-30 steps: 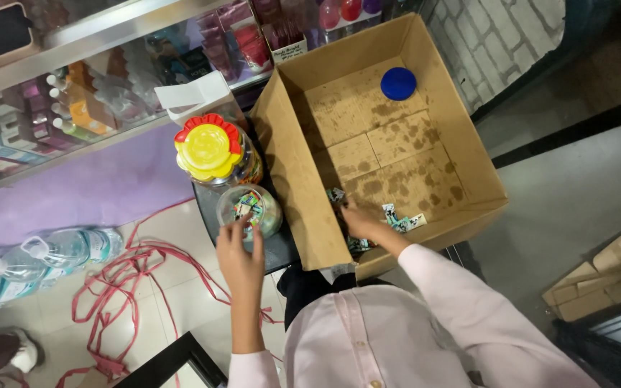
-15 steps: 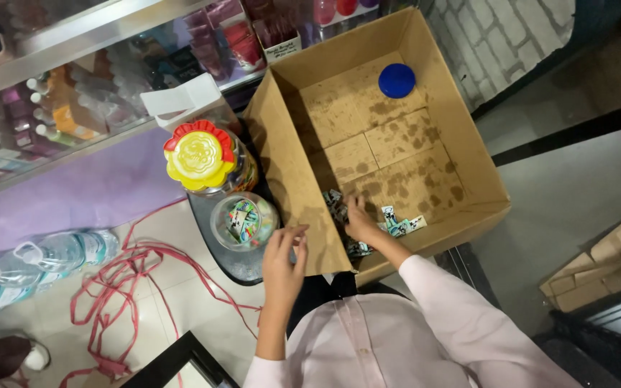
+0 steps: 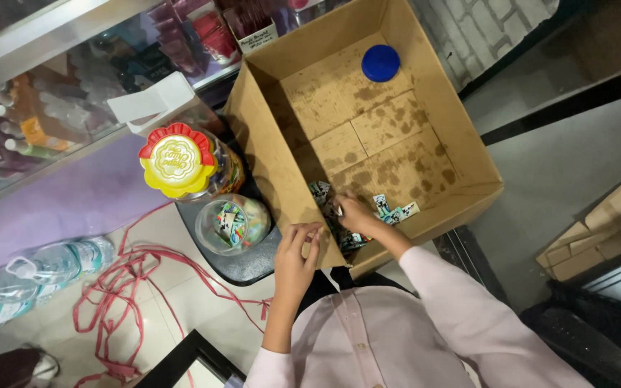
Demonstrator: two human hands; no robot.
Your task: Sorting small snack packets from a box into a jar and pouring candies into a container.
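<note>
A stained open cardboard box [image 3: 461, 154] lies in front of me. In its near corner is a small heap of wrapped sweets [image 3: 393, 212]. My right hand [image 3: 357, 214] is down on that heap with its fingers closed around some of them. My left hand [image 3: 300, 251] is at the box's near left wall, fingers curled over the rim. Just left of it stands an open clear jar [image 3: 233, 224] holding more wrapped sweets. A blue round lid [image 3: 381, 62] lies at the far end of the box.
A jar with a yellow and red lid [image 3: 177, 162] stands behind the open jar, both on a dark stool top [image 3: 242, 264]. Glass shelves of small bottles [image 3: 30, 115] are at left. Water bottles [image 3: 30, 273] and red cord [image 3: 131, 287] lie on the floor.
My left hand has left the open jar and moved right to the box's wall. My right hand has stayed on the sweets in the box corner.
</note>
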